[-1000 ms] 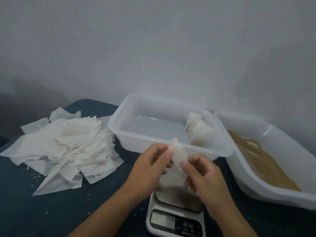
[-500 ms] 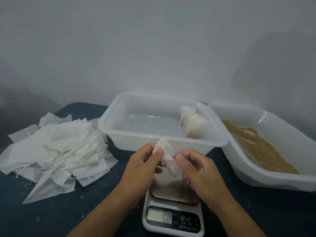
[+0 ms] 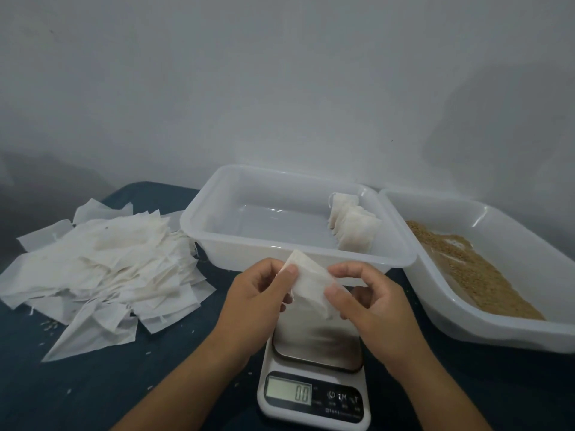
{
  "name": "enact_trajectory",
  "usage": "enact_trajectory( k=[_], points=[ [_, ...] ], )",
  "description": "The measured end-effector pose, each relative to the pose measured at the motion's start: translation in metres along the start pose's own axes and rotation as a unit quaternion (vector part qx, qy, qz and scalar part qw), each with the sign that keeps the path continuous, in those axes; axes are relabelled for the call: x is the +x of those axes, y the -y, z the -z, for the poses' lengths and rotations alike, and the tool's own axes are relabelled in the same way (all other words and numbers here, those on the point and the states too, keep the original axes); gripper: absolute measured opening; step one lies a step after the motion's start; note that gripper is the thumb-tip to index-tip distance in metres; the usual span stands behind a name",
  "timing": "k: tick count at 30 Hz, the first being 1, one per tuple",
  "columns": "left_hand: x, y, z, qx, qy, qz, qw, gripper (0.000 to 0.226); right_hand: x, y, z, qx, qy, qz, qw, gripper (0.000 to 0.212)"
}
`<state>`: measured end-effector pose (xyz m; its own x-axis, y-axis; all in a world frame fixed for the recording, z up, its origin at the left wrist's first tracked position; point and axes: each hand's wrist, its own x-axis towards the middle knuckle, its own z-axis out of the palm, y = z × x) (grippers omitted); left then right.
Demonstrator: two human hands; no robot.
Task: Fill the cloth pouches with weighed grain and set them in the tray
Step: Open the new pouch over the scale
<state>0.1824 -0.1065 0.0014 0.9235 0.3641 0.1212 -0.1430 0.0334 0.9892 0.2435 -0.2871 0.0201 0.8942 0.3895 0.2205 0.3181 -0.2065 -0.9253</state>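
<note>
I hold one cloth pouch (image 3: 312, 283) in the air above the kitchen scale (image 3: 314, 384), just in front of the tray (image 3: 298, 253). My left hand (image 3: 255, 303) pinches its upper left corner between thumb and fingers; my right hand (image 3: 373, 309) pinches its lower right edge, thumb on top. Both grips are pressed onto the cloth, not spread.

The scale's steel plate is bare and its display seems to read zero. The tray sits beyond my hands, with a short row of filled pouches (image 3: 353, 227) standing on edge against its right wall. To the right, touching the tray, a tilted tub (image 3: 485, 331) holds the loose grain (image 3: 476, 269). To the left on the dark desk (image 3: 93, 384) lies a heap of flat empty pouches (image 3: 102, 269).

I cannot tell whether this pouch holds grain yet; it looks fairly flat. To do this step well, I should probably rub the two layers apart to find the mouth, and keep the opening upward so nothing spills.
</note>
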Motion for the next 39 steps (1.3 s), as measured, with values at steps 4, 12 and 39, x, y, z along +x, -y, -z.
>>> enact_trajectory(
  k=[4,12,39],
  points=[
    [0.000,-0.002,-0.001,0.009,-0.003,-0.018,1.000,0.035,0.000,-0.005,-0.005,-0.081,-0.052,0.031,0.995,0.006],
    [-0.002,-0.003,0.001,0.019,0.043,-0.025,0.999,0.052,0.004,-0.001,0.000,0.178,-0.020,-0.126,0.976,0.019],
    [-0.007,0.001,0.002,0.293,-0.030,-0.250,0.922,0.013,-0.006,-0.001,-0.006,-0.291,-0.070,0.362,0.883,0.019]
  ],
)
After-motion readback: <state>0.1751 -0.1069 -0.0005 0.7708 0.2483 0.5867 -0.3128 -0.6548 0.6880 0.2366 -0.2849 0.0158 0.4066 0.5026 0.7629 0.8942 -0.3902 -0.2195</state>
